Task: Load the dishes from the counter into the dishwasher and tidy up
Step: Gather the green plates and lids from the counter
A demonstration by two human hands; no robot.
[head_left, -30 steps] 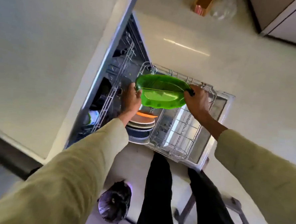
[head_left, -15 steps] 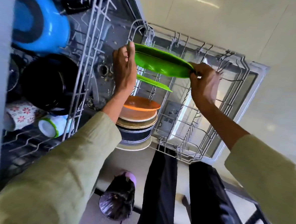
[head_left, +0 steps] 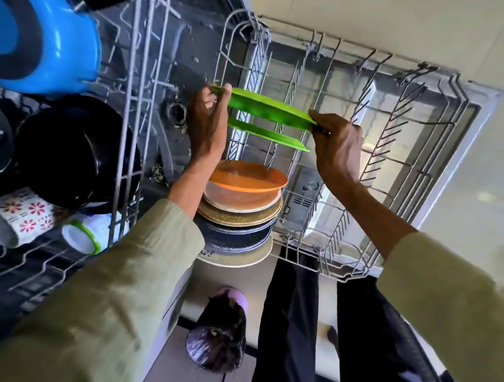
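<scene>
Nearest the camera are two pale green sleeves (head_left: 114, 294) and, below them, dark trouser legs (head_left: 289, 326) on the floor. Between sleeve and legs stands a small bin (head_left: 217, 333) lined with a dark bag.

Beyond that, the lower rack (head_left: 374, 157) is pulled out over the open door (head_left: 483, 104). A row of plates stands on edge at its near left corner: a pale plate (head_left: 241, 256) closest, then a dark one (head_left: 236, 234), a speckled tan one (head_left: 240, 216), a pinkish one (head_left: 241, 197), and an orange plate (head_left: 250, 177) farthest.

Just past the orange plate, a green plate (head_left: 266, 134) sits in the tines. Above it, both hands hold a second green plate (head_left: 267, 107) on edge over the rack. The left hand (head_left: 207, 123) pinches its left rim between thumb and fingers; the right hand (head_left: 336, 145) is closed on its right rim.

To the left, the upper rack (head_left: 135, 95) holds a floral mug (head_left: 10, 220) and a green-rimmed cup (head_left: 86, 233) lying on their sides, a black pot (head_left: 70, 150) behind them, and a blue bowl (head_left: 48, 30) farthest back. The rest of the lower rack to the right carries only bare tines.
</scene>
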